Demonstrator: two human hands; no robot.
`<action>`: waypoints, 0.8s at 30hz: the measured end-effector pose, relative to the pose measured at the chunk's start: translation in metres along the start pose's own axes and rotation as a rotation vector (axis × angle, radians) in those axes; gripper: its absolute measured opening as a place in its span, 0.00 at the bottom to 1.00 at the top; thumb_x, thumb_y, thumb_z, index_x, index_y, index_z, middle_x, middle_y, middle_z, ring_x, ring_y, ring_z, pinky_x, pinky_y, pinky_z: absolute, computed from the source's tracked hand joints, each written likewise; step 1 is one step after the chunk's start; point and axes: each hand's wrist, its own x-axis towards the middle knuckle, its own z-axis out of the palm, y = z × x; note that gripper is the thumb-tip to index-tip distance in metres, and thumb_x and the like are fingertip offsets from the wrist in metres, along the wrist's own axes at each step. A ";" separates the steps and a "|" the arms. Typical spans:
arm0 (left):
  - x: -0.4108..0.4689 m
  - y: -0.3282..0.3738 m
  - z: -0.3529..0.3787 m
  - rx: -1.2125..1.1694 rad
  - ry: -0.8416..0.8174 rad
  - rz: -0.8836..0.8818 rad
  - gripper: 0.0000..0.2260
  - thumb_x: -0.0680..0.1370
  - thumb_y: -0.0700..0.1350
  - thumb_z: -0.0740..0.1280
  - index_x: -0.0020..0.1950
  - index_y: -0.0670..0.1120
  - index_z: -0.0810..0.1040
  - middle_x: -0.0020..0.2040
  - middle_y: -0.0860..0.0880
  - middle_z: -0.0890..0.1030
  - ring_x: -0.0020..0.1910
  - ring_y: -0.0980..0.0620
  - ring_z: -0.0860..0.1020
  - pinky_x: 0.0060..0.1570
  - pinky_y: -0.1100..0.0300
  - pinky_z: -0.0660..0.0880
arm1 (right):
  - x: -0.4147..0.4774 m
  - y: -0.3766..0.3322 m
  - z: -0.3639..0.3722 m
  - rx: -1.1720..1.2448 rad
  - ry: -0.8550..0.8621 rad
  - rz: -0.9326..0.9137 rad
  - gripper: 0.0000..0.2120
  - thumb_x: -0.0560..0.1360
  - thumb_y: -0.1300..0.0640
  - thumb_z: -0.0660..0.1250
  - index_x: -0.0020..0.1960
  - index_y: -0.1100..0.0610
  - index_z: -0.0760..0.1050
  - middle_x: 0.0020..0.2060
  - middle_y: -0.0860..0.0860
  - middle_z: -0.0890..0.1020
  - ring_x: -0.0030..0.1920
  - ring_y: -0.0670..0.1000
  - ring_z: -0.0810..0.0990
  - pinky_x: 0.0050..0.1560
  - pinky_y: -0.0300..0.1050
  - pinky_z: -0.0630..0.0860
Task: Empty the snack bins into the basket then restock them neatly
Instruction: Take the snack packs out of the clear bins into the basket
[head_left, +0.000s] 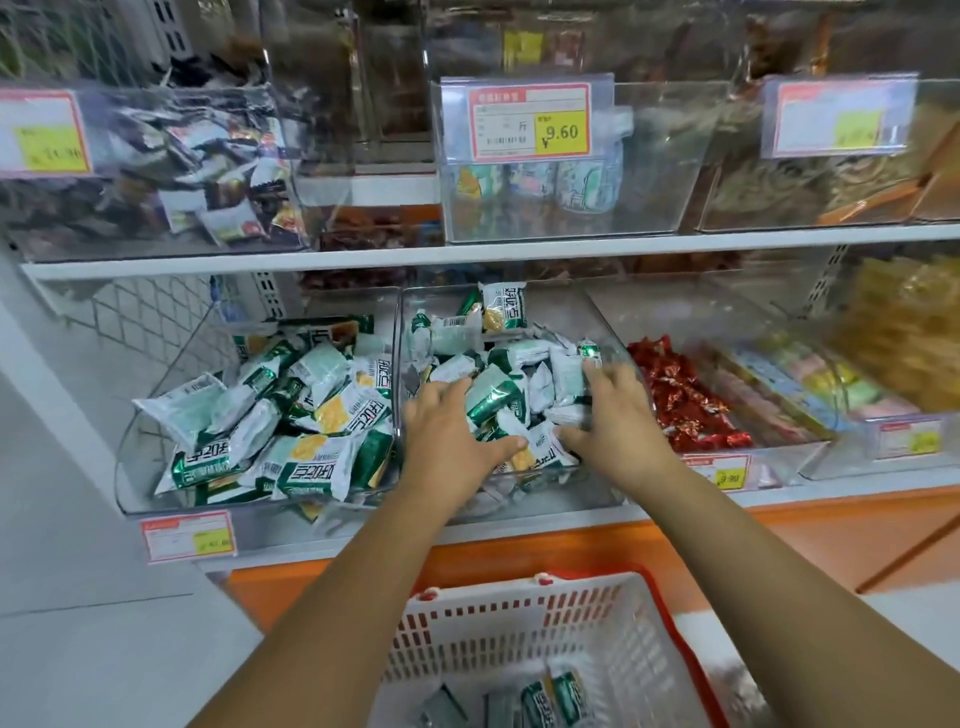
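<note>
A clear middle bin (597, 317) on the lower shelf holds a heap of small green-and-white snack packets (498, 395). My left hand (452, 426) and my right hand (618, 410) both reach into it, fingers spread and curled around the heap from either side, cupping a cluster of packets between them. Left of it, a second clear bin (130, 467) is piled with larger green, white and yellow packets (291, 415). Below my arms stands a white basket (498, 618) with a red rim, with a few green packets (550, 701) at its bottom.
Right of the middle bin, a bin of red-wrapped sweets (675, 395) and one of pastel packets (810, 384). The upper shelf (363, 257) carries more clear bins, one with a 9.60 price tag (530, 120). An orange counter edge (779, 535) runs under the bins.
</note>
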 end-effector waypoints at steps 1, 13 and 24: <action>0.001 0.000 0.000 -0.022 0.010 -0.002 0.42 0.69 0.62 0.74 0.77 0.52 0.60 0.69 0.50 0.64 0.71 0.47 0.59 0.70 0.50 0.62 | 0.001 0.000 0.003 -0.018 0.013 -0.011 0.38 0.75 0.51 0.70 0.77 0.55 0.54 0.71 0.56 0.58 0.71 0.57 0.56 0.70 0.48 0.60; -0.015 0.003 -0.005 -0.256 0.101 0.020 0.30 0.73 0.53 0.75 0.72 0.55 0.67 0.58 0.56 0.76 0.53 0.57 0.73 0.51 0.63 0.67 | 0.004 0.010 0.011 0.135 0.042 -0.088 0.29 0.76 0.52 0.69 0.73 0.41 0.62 0.65 0.55 0.70 0.63 0.57 0.70 0.62 0.50 0.69; -0.032 0.006 -0.011 -0.573 0.197 -0.009 0.25 0.73 0.47 0.76 0.67 0.54 0.73 0.54 0.53 0.82 0.52 0.55 0.81 0.55 0.56 0.78 | -0.034 0.009 0.000 0.315 0.222 -0.195 0.27 0.77 0.56 0.68 0.73 0.43 0.65 0.64 0.49 0.72 0.63 0.45 0.70 0.56 0.33 0.65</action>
